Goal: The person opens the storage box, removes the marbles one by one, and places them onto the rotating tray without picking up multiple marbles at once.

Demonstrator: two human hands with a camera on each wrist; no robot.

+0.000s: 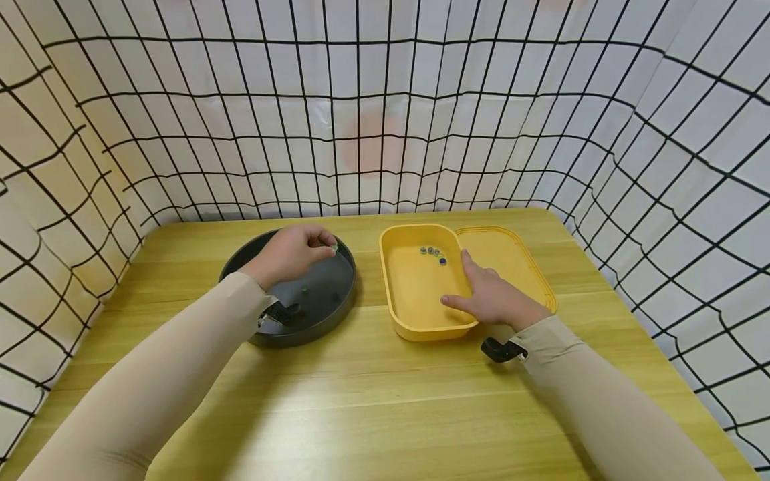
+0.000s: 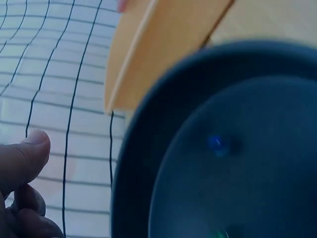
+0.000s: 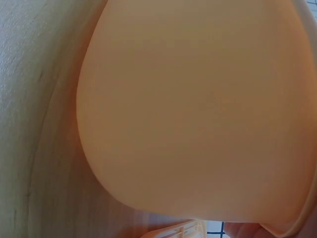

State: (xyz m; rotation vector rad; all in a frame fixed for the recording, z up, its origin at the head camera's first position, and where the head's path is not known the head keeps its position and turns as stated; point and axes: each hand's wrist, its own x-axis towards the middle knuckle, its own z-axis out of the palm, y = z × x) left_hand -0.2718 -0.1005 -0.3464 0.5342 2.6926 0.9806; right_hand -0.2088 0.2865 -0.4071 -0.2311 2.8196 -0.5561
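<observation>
My left hand (image 1: pixel 297 250) hovers over a round dark tray (image 1: pixel 343 294) and pinches a small greenish marble (image 1: pixel 333 248) at its fingertips. Two marbles lie in the tray, a green one (image 1: pixel 304 290) and a blue one (image 2: pixel 216 143). My right hand (image 1: pixel 490 294) rests with straight fingers on the right rim of a yellow tub (image 1: pixel 415 294). Several marbles (image 1: pixel 433 253) lie at the tub's far end. In the left wrist view the thumb (image 2: pixel 22 158) shows at the left edge. The right wrist view is filled by the tub's outer wall (image 3: pixel 198 114).
A yellow lid (image 1: pixel 511 257) lies flat beside the tub on the right. Everything sits on a wooden table (image 1: pixel 373 401). A white cloth with a black grid (image 1: pixel 385 113) walls in the back and both sides.
</observation>
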